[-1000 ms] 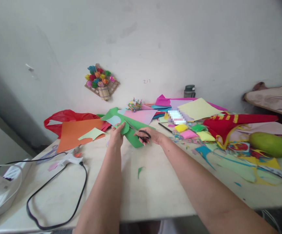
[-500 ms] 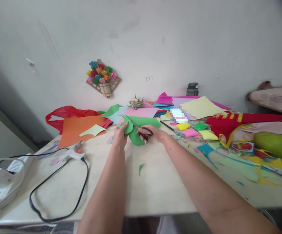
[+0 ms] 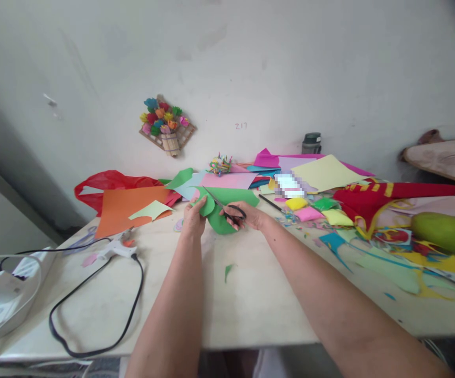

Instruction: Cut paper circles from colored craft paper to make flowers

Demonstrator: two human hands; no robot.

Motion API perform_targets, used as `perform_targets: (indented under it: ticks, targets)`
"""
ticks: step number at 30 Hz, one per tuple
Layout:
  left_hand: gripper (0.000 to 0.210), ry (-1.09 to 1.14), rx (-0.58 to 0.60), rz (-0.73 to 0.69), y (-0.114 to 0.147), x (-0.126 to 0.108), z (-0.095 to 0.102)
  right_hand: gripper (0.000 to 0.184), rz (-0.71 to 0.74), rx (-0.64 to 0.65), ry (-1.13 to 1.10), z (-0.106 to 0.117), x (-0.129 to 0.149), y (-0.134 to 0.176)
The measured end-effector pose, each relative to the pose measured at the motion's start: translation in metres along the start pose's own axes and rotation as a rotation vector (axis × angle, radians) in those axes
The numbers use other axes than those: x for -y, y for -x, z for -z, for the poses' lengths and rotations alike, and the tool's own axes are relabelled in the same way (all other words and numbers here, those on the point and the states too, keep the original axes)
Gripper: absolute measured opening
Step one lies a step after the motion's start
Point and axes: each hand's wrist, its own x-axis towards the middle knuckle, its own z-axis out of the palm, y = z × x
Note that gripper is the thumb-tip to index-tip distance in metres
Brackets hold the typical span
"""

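Note:
My left hand [image 3: 196, 214] pinches the rounded left part of a green paper sheet [image 3: 221, 223], thumb on top. In my right hand [image 3: 245, 215] is a pair of scissors [image 3: 234, 213] with black handles, fingers through the loops. Their blades point up and to the left, across the green paper beside the rounded part. The sheet is held above the table, its wider part spreading right behind my right hand. A small green scrap [image 3: 228, 272] lies on the table in front of my hands.
On the left are a white glue gun [image 3: 117, 249] with a looped black cord, a power strip [image 3: 28, 270] and orange paper [image 3: 127, 207]. To the right lie clay packets [image 3: 308, 213], red fabric [image 3: 369, 202], a green fruit [image 3: 443, 233] and paper scraps. A bottle [image 3: 311, 144] stands behind.
Both hands, the scissors and the green paper stay almost in place. The scissor handles look very slightly shifted; the whole view moves a little.

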Motion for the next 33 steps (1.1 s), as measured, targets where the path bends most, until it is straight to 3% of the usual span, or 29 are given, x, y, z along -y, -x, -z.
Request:
perform_targets:
  ticks: [33]
  targets:
    - [0.027,-0.032,-0.003,0.004,-0.0026,0.0004,0.0054,0.028,-0.027,-0.041,0.006,-0.0001,0.001,0.0002]
